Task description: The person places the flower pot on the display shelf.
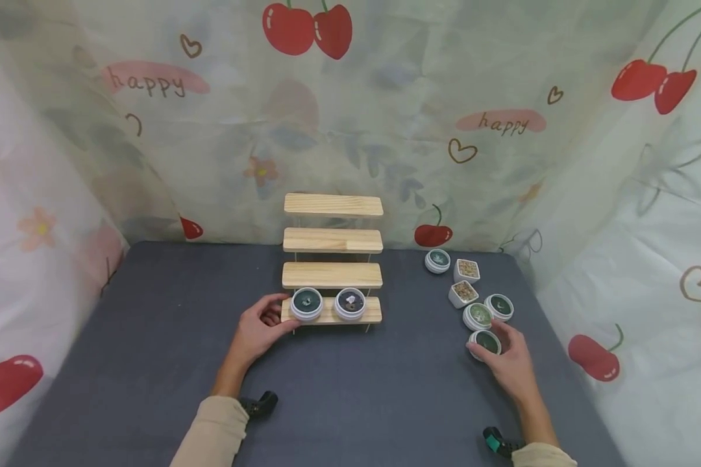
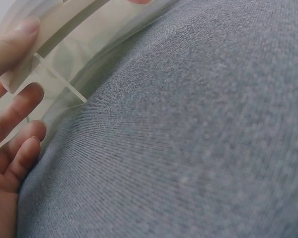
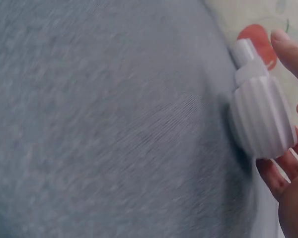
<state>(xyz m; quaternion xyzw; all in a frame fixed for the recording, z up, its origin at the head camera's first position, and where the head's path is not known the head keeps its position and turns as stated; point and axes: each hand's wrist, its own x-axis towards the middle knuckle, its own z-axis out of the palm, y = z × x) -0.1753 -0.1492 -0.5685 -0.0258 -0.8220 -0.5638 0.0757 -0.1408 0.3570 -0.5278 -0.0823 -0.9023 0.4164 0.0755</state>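
A round white pot (image 1: 306, 305) with a dark green top, marked by a small pale motif, was set upright at the left end of the lowest shelf (image 1: 375, 311) of a 4-tier pale wooden stand (image 1: 332, 275). Its left side was bracketed by the thumb and index finger of the left hand (image 1: 259, 332); whether it was gripped could not be told. A 2nd pot (image 1: 488, 340), dark green on top with ribbed white sides, was seen upright on the grey tabletop (image 1: 409, 376), loosely framed by the right hand (image 1: 513, 364).
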